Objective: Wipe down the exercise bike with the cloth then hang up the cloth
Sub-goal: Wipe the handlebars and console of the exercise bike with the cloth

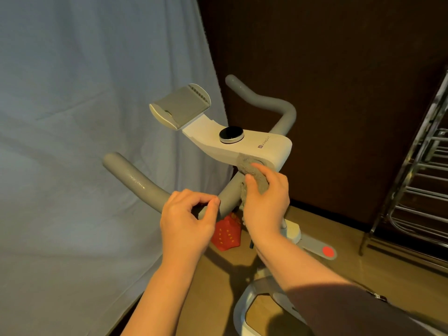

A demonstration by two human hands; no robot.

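Left hand: our left hand [188,220] curls loosely round the near grey foam handlebar [135,181] at about 7 o'clock from the white plastic console [242,144]; thumb and forefinger almost meet, a light hold, not a hard one.
Right hand: our right hand [265,197] grips the bunched grey terry cloth [252,175], fingers wrapped over it, pressing it to the console's lower edge at 5 o'clock from the round black dial [231,134].
Cloth: part is wadded under the fingers, and a tail hangs down beside the stem.
Step in hand: we judge we are wiping the junction of console and handlebar.
Doing it well: we would steady the bar with the left hand, keep the cloth flat against the curve, and work round the underside; then the dial, the grey tablet holder [179,106] at 11 o'clock, and both bars.
Risk: the loose tail may snag below.
Hanging spot: the metal rack [417,166] at 3 o'clock looks likely, though we cannot tell.
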